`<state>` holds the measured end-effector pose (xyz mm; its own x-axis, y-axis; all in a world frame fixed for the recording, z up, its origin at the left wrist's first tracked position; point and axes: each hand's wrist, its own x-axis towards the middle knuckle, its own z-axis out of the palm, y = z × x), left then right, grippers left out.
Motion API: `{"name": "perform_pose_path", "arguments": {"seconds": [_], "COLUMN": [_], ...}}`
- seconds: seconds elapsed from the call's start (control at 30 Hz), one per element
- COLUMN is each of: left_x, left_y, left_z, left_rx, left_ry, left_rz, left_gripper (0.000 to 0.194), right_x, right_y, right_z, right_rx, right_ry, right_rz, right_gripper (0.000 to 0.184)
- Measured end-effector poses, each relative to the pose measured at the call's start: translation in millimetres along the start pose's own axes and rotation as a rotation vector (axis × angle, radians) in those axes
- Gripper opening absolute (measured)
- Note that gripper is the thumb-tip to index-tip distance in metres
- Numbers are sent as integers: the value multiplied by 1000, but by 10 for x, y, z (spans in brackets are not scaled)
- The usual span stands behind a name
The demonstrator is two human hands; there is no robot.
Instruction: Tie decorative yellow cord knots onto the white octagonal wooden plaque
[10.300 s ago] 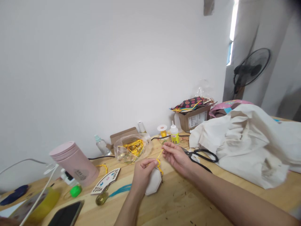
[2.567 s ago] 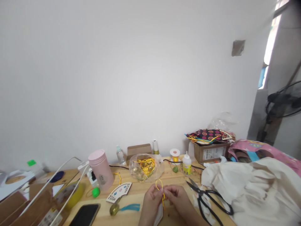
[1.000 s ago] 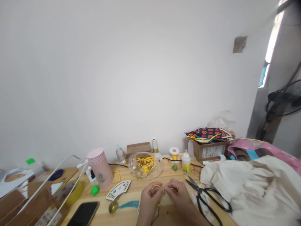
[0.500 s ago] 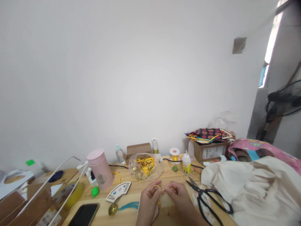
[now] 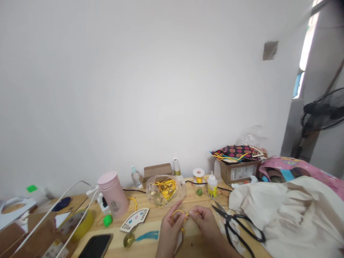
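Observation:
A thin yellow cord (image 5: 177,211) loops over the fingers of my left hand (image 5: 171,225), which pinches it. My right hand (image 5: 202,219) grips the same cord between thumb and forefinger, close to the left fingertips. More of the cord hangs below the left thumb, and a pale piece under that palm is mostly hidden. To the left lies a fan-shaped wooden plaque (image 5: 135,220) with a brass-coloured bell (image 5: 129,239) and a blue tassel (image 5: 147,235). Black-handled scissors (image 5: 228,219) rest, blades apart, right of my right hand.
Behind my hands sit a plastic bag of yellow cords (image 5: 166,190), a spool (image 5: 199,175) and a glue bottle (image 5: 212,186). A pink canister (image 5: 113,195) and a phone (image 5: 96,246) are on the left. Cream cloth (image 5: 290,215) covers the right side; a cardboard box (image 5: 236,173) stands behind it.
The view has shifted slightly. My left forefinger is raised a little more, and the blue tassel shows more fully beside the left hand. Both hands still hold the cord.

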<state>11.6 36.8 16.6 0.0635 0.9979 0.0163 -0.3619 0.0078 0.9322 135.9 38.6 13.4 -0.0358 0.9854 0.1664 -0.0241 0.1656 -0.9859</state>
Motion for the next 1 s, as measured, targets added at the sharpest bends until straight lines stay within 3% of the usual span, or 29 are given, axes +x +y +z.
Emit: {"name": "perform_pose_path", "arguments": {"seconds": [0.27, 0.43, 0.6, 0.77, 1.0], "left_x": [2, 17, 27, 32, 48], "left_y": [-8, -17, -16, -83, 52], "left_z": [-60, -70, -113, -123, -218], "left_rx": [88, 125, 205, 221, 430], "left_ry": [-48, -8, 15, -17, -59], "left_rz": [-5, -18, 19, -11, 68], "left_gripper": [46, 47, 44, 57, 25], "right_x": [-2, -19, -40, -56, -7], "right_y": [-44, -75, -67, -60, -50], "right_z": [-51, -45, -24, -46, -96], "right_rx": [-77, -103, -217, -440, -449], "right_ry": [11, -3, -47, -54, 93], "right_rz": [-25, -45, -165, -300, -220], "right_gripper": [31, 28, 24, 28, 31]}}
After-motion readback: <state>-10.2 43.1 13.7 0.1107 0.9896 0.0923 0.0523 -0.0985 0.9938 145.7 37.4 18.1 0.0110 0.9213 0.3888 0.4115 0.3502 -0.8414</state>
